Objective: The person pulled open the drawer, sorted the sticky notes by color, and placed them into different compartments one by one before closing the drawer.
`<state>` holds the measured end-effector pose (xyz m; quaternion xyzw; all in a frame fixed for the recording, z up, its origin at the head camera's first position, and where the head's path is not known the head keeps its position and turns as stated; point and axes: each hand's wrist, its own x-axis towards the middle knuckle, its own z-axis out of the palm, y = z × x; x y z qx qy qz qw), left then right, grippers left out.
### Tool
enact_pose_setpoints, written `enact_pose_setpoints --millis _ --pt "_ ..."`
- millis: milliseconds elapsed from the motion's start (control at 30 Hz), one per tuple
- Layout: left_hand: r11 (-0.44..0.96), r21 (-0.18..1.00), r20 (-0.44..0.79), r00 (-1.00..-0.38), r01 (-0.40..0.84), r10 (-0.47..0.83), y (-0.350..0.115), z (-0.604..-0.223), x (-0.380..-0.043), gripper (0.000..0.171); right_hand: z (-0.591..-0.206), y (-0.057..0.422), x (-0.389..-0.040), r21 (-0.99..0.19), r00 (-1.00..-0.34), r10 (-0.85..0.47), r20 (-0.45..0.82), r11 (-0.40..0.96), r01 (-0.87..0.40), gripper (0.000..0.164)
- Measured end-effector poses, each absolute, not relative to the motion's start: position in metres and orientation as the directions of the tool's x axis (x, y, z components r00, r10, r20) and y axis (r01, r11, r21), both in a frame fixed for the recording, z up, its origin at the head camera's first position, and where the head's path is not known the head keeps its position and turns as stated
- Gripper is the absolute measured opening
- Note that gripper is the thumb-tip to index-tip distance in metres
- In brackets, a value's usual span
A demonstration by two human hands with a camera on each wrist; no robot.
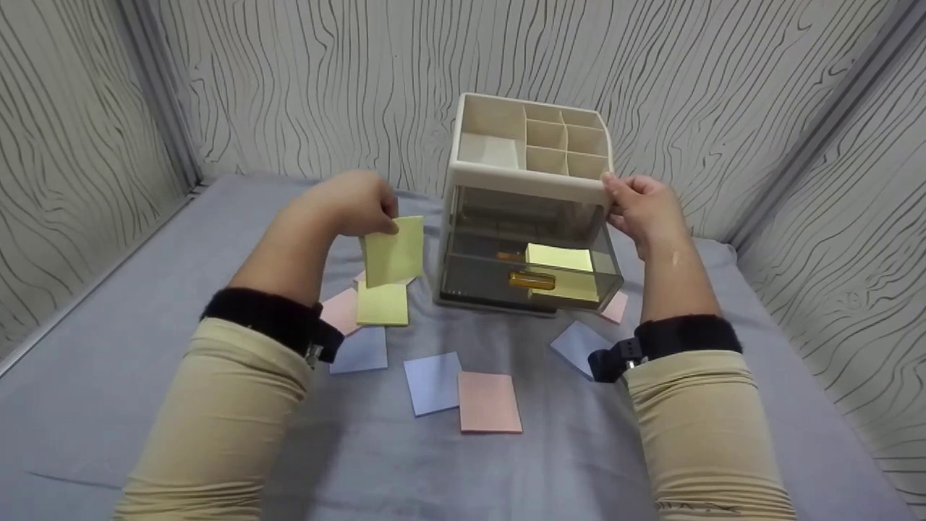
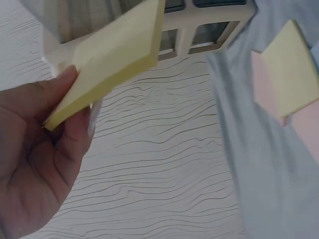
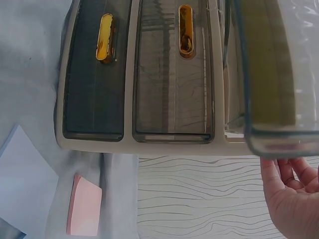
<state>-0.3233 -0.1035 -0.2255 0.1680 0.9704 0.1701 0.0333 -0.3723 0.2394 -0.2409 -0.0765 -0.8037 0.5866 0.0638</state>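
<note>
two beige sleeves (image 1: 217, 412) come nearest the camera, each ending in a black wrist band (image 1: 687, 339). beneath them spreads a tabletop (image 1: 564, 477) under a grey-blue cloth, wrinkled in places. pale wall panels (image 1: 325, 72) with dark wavy grain lines close in the back and both sides, and grey posts (image 1: 817, 130) stand at the corners.

the left forearm reaches forward and the wrist bends inward; the left hand (image 1: 359, 202) pinches a yellow note pad (image 1: 396, 253) between thumb and curled fingers, raised just left of the drawer organizer (image 1: 528, 179). the right forearm reaches up the other side, and the right hand (image 1: 644, 210) grips the organizer's front right upper edge, thumb at the corner, fingers bent against the side.

the organizer's top drawer (image 1: 470, 271) is pulled out, with yellow pads (image 1: 561, 256) in its right part; two lower drawers (image 3: 169, 99) are closed. on the cloth, a yellow pad (image 1: 382, 307) partly covers a pink pad (image 1: 338, 312); blue pads (image 1: 434, 387) and another pink one (image 1: 490, 405) lie in front.

small dark marks low on the right sleeve are too blurred to read.
</note>
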Motion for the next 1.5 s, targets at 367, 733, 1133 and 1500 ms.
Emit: enact_pose_setpoints --millis 367,733,1133,1500 --pt "0.846 0.524 0.179 -0.984 0.104 0.01 -0.084 -0.184 -0.314 0.02 -0.241 0.236 -0.371 -0.956 -0.98 0.2 0.017 0.29 0.043 0.05" --pt "0.816 0.551 0.264 -0.964 0.174 0.027 -0.053 -0.172 -0.313 0.02 -0.244 0.239 -0.372 -0.956 -0.98 0.198 0.034 0.293 0.026 0.049" --pt "0.834 0.387 0.316 -0.906 0.394 0.282 -0.008 -0.182 -0.313 0.015 -0.246 0.239 -0.371 -0.956 -0.978 0.204 0.038 0.293 0.024 0.046" --pt "0.849 0.269 0.164 -0.89 0.455 0.426 -0.002 -0.199 -0.32 0.029 -0.243 0.238 -0.37 -0.958 -0.978 0.204 0.045 0.286 0.016 0.047"
